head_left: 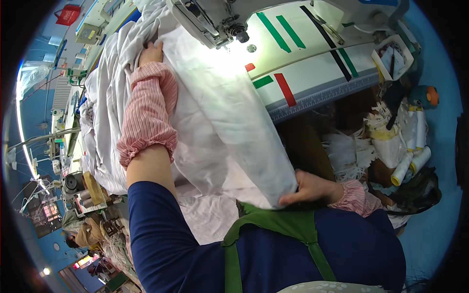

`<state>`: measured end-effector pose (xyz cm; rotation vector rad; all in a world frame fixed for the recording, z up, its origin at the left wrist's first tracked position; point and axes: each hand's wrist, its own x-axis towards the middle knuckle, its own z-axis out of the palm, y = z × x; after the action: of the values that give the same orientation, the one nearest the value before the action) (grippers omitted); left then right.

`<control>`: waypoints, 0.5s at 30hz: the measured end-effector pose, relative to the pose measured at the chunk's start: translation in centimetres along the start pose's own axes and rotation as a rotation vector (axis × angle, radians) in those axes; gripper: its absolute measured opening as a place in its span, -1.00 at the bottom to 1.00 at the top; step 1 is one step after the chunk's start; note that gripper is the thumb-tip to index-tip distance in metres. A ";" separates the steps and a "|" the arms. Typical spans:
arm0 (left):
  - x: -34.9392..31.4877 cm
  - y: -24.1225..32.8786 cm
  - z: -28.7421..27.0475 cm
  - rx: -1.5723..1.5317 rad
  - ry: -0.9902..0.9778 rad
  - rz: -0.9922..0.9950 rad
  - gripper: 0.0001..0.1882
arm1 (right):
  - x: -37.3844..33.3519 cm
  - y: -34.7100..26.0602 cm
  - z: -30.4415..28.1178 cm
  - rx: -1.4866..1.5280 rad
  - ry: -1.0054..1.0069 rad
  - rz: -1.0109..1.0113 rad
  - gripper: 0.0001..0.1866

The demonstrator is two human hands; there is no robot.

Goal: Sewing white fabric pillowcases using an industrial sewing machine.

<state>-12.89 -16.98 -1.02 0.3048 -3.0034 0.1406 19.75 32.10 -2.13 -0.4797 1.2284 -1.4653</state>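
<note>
A large sheet of white fabric spreads from the sewing machine's bed down to my lap, bunched in deep folds on the left. My left hand lies on it at the upper left, beside the gathered folds; its fingers show only partly and look stretched out over the cloth. At the lower right, my right hand pinches a corner of the fabric between thumb and fingers. Above the cloth's right edge is the sewing machine head, its lamp shining brightly on the needle area.
Green, red and black tape strips mark the white machine bed, with a ruler along its front edge. Scissors lie near a white tray. Thread cones and cloth scraps sit at the right. Other machines stand left.
</note>
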 end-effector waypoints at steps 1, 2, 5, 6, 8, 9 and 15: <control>-0.5 0.4 -1.0 0.074 -0.165 0.056 -0.29 | -0.7 -0.1 1.3 0.047 0.046 -0.111 -0.60; -1.9 1.5 -1.7 -0.064 -0.029 -0.080 -0.37 | -1.2 -0.1 2.4 0.096 0.048 -0.226 -0.57; -9.4 6.8 -6.1 0.055 0.148 0.281 -0.52 | -2.5 0.2 4.5 0.111 -0.014 -0.025 -0.41; -13.2 9.3 -7.5 -0.178 0.231 0.472 -0.59 | -3.0 0.4 4.8 -0.045 -0.015 -0.033 -0.48; -22.3 14.1 -10.4 -0.701 0.012 0.557 -0.70 | -4.4 0.8 5.7 -0.053 0.019 -0.051 -0.50; -27.0 16.2 -11.7 -0.671 -0.150 0.691 -0.69 | -5.0 1.2 6.4 -0.077 0.060 -0.045 -0.51; -43.4 20.7 -16.8 -0.463 -0.294 1.418 -0.56 | -7.3 2.9 10.2 -0.294 0.328 -0.200 -0.48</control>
<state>26.90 13.42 8.39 -1.9149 -2.6869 -0.5017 31.73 34.81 1.56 -0.5879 1.7112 -1.5806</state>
